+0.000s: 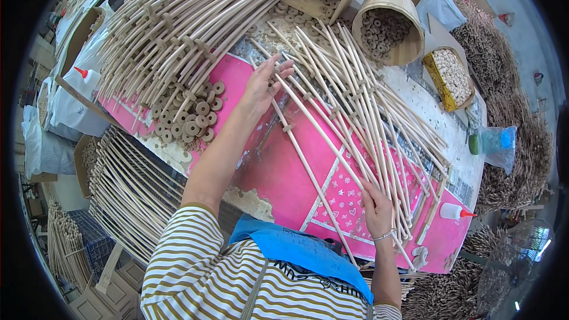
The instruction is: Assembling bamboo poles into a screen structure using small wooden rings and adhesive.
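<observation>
Now | left hand (265, 86) pinching, right hand (377, 208) gripping 1 rod (323, 135) | grip apparently loose | pink mat (278, 178) bare between

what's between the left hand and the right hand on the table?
In the head view, thin wooden rods run from the left hand to the right hand, over the pink mat.

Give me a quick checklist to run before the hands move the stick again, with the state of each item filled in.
1. Left hand on the far end of the long stick: ok, fingers rest on it.
2. Right hand on the near end: ok, it touches the stick.
3. Small spacer ring seated on the stick: ok.
4. Loose wooden rings within reach: ok, piled on the pink table cover.
5. Glue bottle capped: cannot tell.
</observation>
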`<state>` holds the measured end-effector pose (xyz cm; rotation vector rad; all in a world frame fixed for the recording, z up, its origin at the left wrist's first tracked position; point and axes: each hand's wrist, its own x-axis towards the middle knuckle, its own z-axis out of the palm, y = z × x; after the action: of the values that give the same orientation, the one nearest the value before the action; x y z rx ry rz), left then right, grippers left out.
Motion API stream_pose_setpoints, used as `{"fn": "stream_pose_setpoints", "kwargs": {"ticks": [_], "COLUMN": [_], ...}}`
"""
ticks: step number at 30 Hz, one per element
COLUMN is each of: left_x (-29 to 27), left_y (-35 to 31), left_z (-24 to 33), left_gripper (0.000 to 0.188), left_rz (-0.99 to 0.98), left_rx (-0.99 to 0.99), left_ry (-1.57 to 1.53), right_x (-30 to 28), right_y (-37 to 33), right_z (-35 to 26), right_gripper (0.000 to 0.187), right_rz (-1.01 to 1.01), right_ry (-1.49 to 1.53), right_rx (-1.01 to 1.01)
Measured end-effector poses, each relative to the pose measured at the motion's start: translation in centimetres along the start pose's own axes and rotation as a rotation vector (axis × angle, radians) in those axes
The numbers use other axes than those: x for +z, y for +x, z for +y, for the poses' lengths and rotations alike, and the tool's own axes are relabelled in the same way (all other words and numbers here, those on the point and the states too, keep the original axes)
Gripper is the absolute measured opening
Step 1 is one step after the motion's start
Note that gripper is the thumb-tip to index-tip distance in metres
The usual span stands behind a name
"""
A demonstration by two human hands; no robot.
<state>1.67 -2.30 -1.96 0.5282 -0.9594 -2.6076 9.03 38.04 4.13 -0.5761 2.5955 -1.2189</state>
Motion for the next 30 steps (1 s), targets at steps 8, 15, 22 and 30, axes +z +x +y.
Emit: {"fn": "stream_pose_setpoints", "kwargs": {"ticks": [8,15,22,30], "left_x": [3.5,10.7,4.4,1.7], "left_y": [-2.1,-7.9,-8.5,-17.5], "left_z": [-1.2,-6.6,-2.8,-2.7], "left_gripper": [0.049,0.085,0.031,0.043], "left_rz": [-0.051,-0.369,-0.150,-0.700], "left_rx": [-0.055,-0.185,0.021,-0.892], "left_ry": [0.003,0.378,0.616,1.081], "right_x": [1.3,2.5,0.9,-6.8], "right_y": [1.5,8.9,8.3,7.6], "right_z": [-1.0,-3.2,-2.3,8.7], "right_gripper": [0.028,0.025,0.078,0.099], "right_rz": [-0.013,0.133,0.160,0.382], "right_ry": [-0.030,-0.060,-0.519,-0.557], "right_rx": [-0.032,-0.029,-0.329,-0.013]}}
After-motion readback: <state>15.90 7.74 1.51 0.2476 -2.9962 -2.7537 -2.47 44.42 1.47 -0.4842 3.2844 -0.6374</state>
